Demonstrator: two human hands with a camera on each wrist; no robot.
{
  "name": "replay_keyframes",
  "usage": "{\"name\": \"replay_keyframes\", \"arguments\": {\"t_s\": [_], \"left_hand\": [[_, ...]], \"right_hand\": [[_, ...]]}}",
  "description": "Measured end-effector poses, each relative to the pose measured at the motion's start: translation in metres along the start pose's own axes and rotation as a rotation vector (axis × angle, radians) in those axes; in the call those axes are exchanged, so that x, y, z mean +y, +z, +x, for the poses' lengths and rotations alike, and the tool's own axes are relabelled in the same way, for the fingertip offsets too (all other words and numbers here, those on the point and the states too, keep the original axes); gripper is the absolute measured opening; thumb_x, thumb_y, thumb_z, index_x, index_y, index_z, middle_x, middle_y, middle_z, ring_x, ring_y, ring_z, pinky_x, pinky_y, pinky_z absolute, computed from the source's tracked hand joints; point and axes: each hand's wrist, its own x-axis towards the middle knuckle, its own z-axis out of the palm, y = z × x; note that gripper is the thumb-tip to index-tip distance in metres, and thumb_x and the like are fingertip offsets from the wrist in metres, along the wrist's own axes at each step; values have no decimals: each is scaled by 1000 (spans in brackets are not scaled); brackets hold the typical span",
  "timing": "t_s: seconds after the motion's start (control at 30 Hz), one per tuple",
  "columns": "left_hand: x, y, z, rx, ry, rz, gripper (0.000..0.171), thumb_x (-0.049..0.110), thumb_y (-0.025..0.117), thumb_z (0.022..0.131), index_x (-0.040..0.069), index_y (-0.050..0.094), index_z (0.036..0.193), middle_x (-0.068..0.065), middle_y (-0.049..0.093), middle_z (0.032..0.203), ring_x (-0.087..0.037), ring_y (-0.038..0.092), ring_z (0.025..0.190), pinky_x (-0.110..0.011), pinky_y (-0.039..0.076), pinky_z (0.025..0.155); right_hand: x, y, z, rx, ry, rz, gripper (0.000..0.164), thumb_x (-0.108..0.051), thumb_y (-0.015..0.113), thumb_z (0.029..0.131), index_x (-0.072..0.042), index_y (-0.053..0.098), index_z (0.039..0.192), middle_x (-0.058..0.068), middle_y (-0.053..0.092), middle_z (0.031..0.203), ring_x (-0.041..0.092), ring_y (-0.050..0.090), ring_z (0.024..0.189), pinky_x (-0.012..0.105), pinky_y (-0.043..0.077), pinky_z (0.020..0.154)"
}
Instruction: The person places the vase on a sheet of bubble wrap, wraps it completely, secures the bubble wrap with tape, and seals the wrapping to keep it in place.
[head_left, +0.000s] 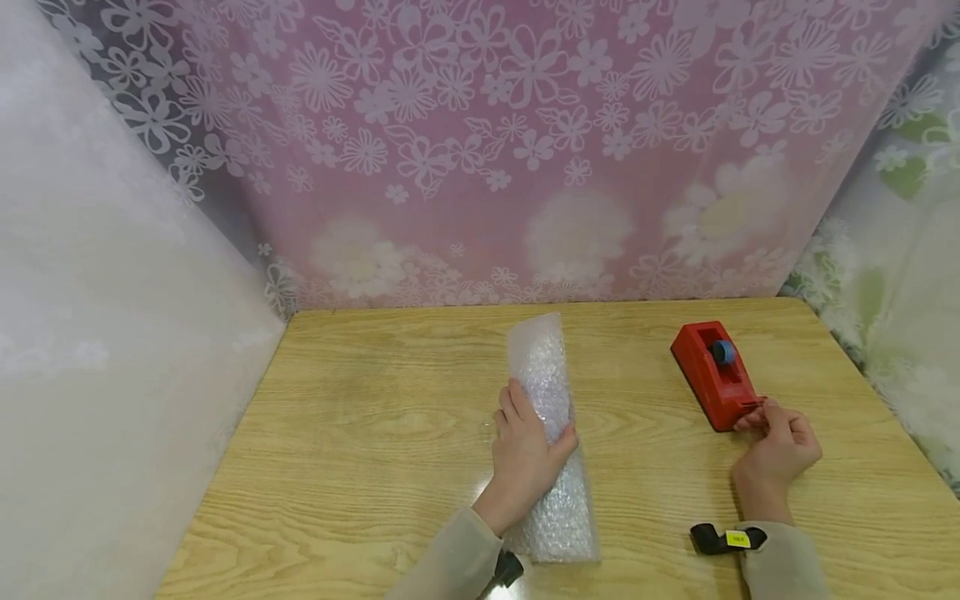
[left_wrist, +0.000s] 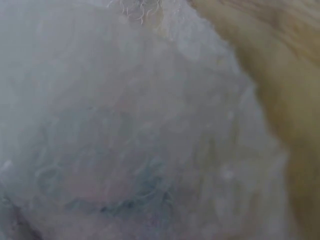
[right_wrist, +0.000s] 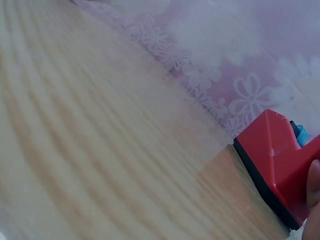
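Note:
A long bundle of clear bubble wrap point(head_left: 551, 500) lies lengthwise on the table, and something pale shows faintly inside. My left hand point(head_left: 525, 450) grips it across the middle, fingers on its left side and thumb on its right. In the left wrist view the bubble wrap point(left_wrist: 150, 100) fills most of the picture, blurred. At the right, a red tape dispenser point(head_left: 712, 375) with a small blue-cored roll point(head_left: 723, 352) stands on the table. My right hand point(head_left: 776, 450) is at its front cutting end, thumb and fingers pinching the tape end, which is barely visible.
The wooden table point(head_left: 360, 450) extends around both hands. A pink floral curtain point(head_left: 465, 167) hangs behind its far edge, with pale cloth point(head_left: 112, 333) at the left and more floral cloth point(head_left: 900, 333) at the right. A black strap point(head_left: 720, 539) is at my right wrist.

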Motion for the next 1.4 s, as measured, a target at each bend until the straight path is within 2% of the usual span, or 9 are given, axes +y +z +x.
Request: {"name": "replay_keyframes", "arguments": {"t_s": [0.1, 0.3, 0.4, 0.67, 0.87, 1.07, 1.2, 1.3, 1.4], "left_hand": [[0, 0, 0, 4, 2, 5, 101, 50, 64, 85, -5, 11, 152, -26, 29, 146, -42, 49, 112, -50, 53, 66], [0, -1, 1, 13, 11, 5, 101, 50, 64, 85, -5, 11, 151, -26, 29, 145, -42, 49, 111, -50, 53, 67], [0, -1, 0, 18, 17, 3, 101, 49, 64, 85, -6, 12, 151, -26, 30, 145, -42, 49, 110, -50, 53, 67], [0, -1, 0, 32, 29, 0, 100, 47, 65, 84, -7, 13, 150, -27, 30, 144, -43, 49, 110, -50, 53, 65], [0, -2, 0, 21, 29, 12, 100, 49, 64, 85, -7, 12, 151, -27, 30, 145, -42, 49, 110, -48, 53, 63], [-1, -1, 0, -6, 18, 3, 100, 50, 62, 86, -5, 10, 152, -26, 28, 147, -42, 48, 112, -49, 53, 65], [-1, 0, 0, -15, 14, 2, 101, 50, 62, 86, -5, 10, 152, -26, 28, 147, -42, 48, 113, -50, 53, 67], [-1, 0, 1, -19, 11, 3, 101, 50, 62, 86, -5, 9, 152, -26, 27, 148, -42, 48, 114, -49, 53, 66], [-1, 0, 1, -21, 11, 5, 101, 50, 62, 86, -5, 9, 152, -26, 27, 148, -42, 48, 114, -49, 53, 64]], "right_hand": [[0, -1, 1, -20, 5, 30, 25, 8, 72, 83, 17, 54, 69, 18, 60, 59, 23, 54, 42, 28, 51, 43], [0, 0, 2, -62, -32, 173, 24, 17, 49, 89, 19, 48, 65, 21, 54, 57, 27, 49, 43, 30, 49, 43], [0, 0, 2, -80, -52, 219, 27, 16, 44, 90, 17, 45, 63, 21, 50, 56, 28, 45, 45, 31, 49, 44], [1, -1, 2, -111, -60, 214, 31, 15, 65, 84, 16, 43, 63, 22, 51, 57, 28, 48, 46, 30, 51, 46], [1, 0, 1, -125, -86, 207, 35, 19, 68, 80, 17, 40, 59, 22, 54, 59, 27, 51, 45, 31, 51, 45], [-1, -3, 0, -57, -98, 117, 38, 22, 69, 76, 12, 38, 57, 20, 55, 59, 25, 51, 43, 28, 51, 44], [-5, -6, -1, -29, 4, 101, 23, 26, 66, 75, 12, 48, 78, 21, 58, 60, 26, 53, 42, 30, 51, 42], [-8, -7, -2, -42, 65, 59, 26, 25, 65, 78, 11, 52, 95, 20, 61, 61, 26, 55, 43, 31, 51, 43], [-9, -9, -2, -62, 83, -2, 23, 21, 67, 79, 12, 56, 97, 18, 62, 62, 24, 56, 44, 30, 51, 43]]}}
